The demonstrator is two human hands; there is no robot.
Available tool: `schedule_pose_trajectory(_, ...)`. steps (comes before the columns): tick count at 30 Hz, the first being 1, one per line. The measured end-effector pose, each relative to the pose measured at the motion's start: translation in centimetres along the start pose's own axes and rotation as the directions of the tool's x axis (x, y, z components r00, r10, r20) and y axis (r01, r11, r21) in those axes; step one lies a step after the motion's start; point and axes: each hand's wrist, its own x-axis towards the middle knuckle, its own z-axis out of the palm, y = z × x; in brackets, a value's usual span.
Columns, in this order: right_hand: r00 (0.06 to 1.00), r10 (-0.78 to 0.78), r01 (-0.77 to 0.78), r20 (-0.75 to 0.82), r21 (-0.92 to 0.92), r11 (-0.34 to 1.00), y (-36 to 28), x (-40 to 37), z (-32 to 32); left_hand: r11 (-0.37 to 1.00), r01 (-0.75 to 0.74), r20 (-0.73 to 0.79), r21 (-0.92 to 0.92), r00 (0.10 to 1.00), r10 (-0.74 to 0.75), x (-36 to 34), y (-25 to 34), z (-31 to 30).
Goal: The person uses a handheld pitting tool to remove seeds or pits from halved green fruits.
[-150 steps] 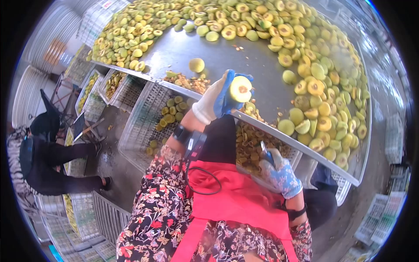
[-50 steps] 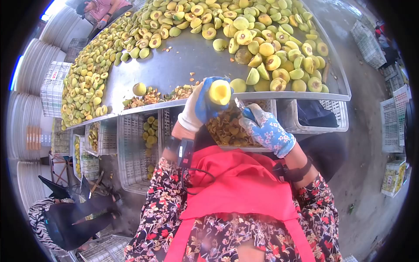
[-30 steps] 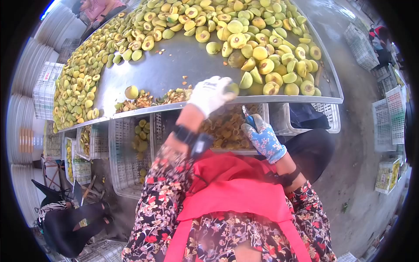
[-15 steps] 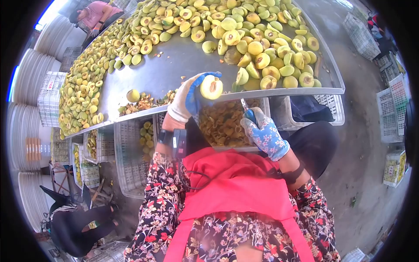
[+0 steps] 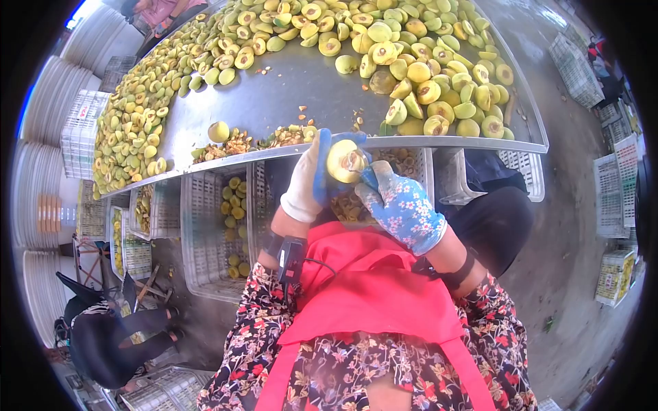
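Observation:
In a white and blue glove, my left hand (image 5: 312,175) is closed round a halved yellow-green fruit (image 5: 345,161), cut face showing. My right hand (image 5: 404,209), in a blue flowered glove, grips a small knife (image 5: 370,179) whose blade end meets the fruit. Both hands are just in front of the metal table's edge (image 5: 452,142). Many fruit halves (image 5: 411,68) are heaped on the table. A lone fruit (image 5: 218,131) sits near small brown scraps (image 5: 236,144) by the front edge.
Beneath the table edge stand white crates, one with green fruits (image 5: 234,205). A crate with dark cloth (image 5: 490,171) is at the right. Stacked trays (image 5: 44,195) line the left. One person (image 5: 164,10) is at the upper left, another (image 5: 113,346) at the lower left.
My left hand has moved slightly right and down with the fruit. My right hand has come up and left, bringing the knife from apart to the fruit.

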Motion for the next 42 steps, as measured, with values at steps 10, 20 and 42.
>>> schedule_pose_trajectory(10,0.987,0.154,-0.16,0.054,0.117,0.98,-0.8,-0.7,-0.3,0.87,-0.144,-0.142,0.471,0.961,0.236,-0.4,-2.4,1.3)
schedule_pose_trajectory(20,0.983,0.183,-0.18,-0.015,0.132,0.975,-1.0,-1.4,1.0,0.858,-0.145,-0.258,-0.494,0.966,0.015,-0.6,-3.0,3.0)
schedule_pose_trajectory(42,0.954,0.276,-0.3,0.119,0.323,0.898,0.7,-1.5,3.0,0.978,-0.202,-0.317,-0.048,0.932,0.177,-0.5,-5.8,3.2)
